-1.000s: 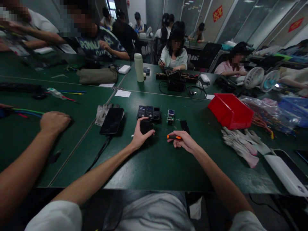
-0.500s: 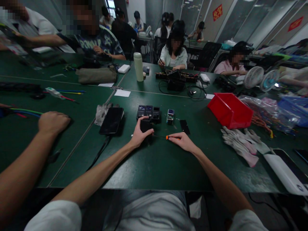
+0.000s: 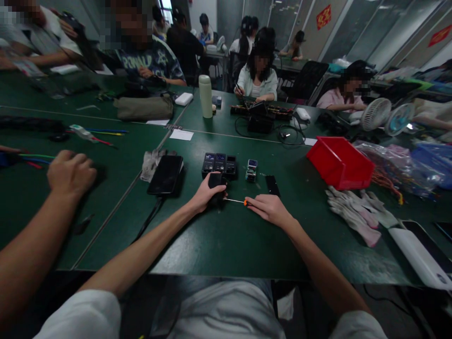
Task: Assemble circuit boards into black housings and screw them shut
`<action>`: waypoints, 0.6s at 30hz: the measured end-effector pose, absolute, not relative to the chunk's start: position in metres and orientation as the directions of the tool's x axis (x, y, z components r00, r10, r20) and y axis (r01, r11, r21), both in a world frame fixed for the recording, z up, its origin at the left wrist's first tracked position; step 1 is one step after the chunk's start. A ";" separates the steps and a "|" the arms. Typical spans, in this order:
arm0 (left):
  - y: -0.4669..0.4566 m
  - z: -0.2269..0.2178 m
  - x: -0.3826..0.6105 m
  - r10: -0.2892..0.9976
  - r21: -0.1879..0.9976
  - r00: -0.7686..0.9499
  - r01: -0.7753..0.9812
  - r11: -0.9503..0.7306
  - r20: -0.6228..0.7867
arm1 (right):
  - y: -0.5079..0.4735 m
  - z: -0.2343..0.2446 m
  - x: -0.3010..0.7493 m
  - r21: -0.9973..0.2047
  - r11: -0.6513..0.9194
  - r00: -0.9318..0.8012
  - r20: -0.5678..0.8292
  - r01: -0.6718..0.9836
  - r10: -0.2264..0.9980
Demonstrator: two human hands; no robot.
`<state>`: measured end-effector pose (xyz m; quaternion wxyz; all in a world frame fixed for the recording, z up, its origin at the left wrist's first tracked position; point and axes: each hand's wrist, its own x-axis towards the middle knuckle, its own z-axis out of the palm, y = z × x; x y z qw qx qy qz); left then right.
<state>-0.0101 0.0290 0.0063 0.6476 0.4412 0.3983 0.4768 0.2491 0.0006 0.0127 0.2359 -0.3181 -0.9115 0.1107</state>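
Note:
My left hand (image 3: 205, 193) is closed around a small black box-shaped device (image 3: 215, 180), just above the green table. In my right hand (image 3: 269, 207) is a screwdriver (image 3: 235, 201) with an orange handle. Its thin metal shaft points left, and the tip reaches the device's right side; whether it touches a screw is too small to tell. Behind my left hand stand several black modules with small screens (image 3: 219, 163) in a row. A small unit with bare circuit boards (image 3: 251, 170) sits right of them. A flat black plate (image 3: 272, 185) lies just beyond my right hand.
A phone with a cable (image 3: 165, 175) rests on grey gloves (image 3: 150, 162) at left. Another person's hand (image 3: 71, 174) lies close by on the left. At right are a red bin (image 3: 341, 162), work gloves (image 3: 356, 212) and a white power bank (image 3: 418, 256).
My left hand has turned the black device a little, and the screwdriver shaft now shows more clearly against it. The neighbouring person's hand at left has shifted slightly left.

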 end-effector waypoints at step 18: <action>0.022 0.002 -0.002 0.995 0.961 0.090 -0.276 -0.019 0.045 | 0.004 0.021 0.243 -0.961 -0.066 -0.363 -0.164 0.268 0.917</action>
